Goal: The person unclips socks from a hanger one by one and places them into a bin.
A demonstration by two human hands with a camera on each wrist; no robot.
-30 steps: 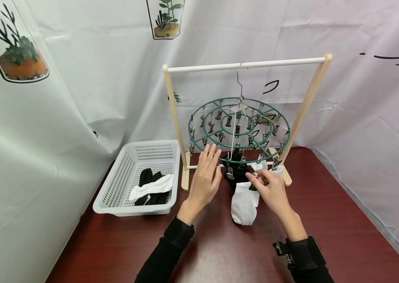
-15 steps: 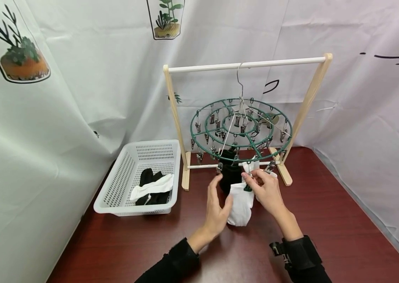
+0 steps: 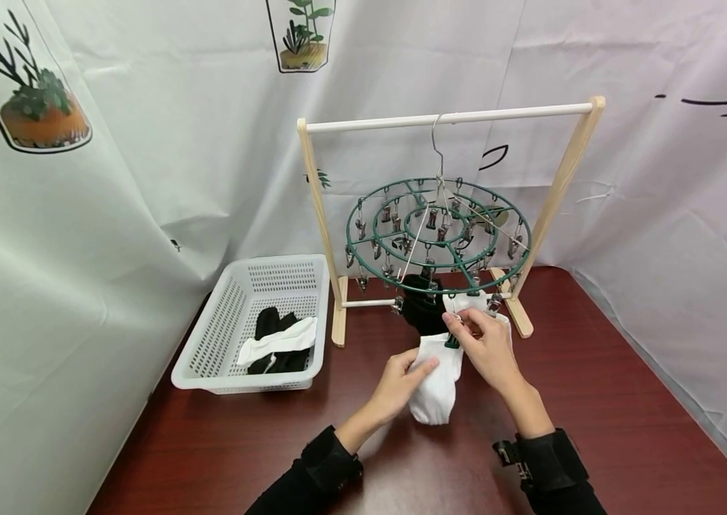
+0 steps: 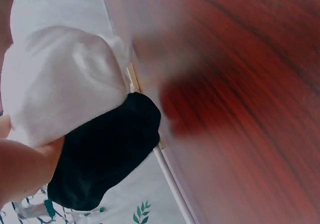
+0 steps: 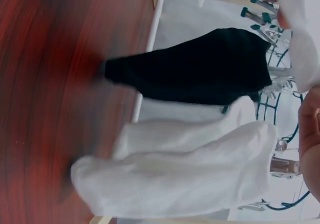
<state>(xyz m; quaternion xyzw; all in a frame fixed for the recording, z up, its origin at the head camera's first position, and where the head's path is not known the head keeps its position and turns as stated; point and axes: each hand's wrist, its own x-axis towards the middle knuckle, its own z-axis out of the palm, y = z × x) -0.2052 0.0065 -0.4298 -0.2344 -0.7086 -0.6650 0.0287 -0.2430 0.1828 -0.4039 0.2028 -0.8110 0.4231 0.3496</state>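
1. White sock hangs at centre frame, lower middle, below the front rim of the green clip hanger. Its long axis runs near vertical, cuff up at the clips, toe down and close to the table; whether the toe touches the table cannot be told.
2. Left hand sits just left of the sock, fingers curled onto its left side at mid-height, holding the fabric. It is the hand nearer the sock's body.
3. Right hand sits just right of and above the sock, fingertips pinching at the cuff beside a clip. It is the hand nearer the clip end.
4. A black sock hangs directly behind the white one, touching it in the wrist views.
5. Basket stands at lower left of centre, well apart from both hands, with socks inside.
6. Change from one second ago: the left hand was flat against the hanger rim, upper left of the sock; it now grips the sock lower down. The right hand stays at the cuff. The hanger has rotated slightly.
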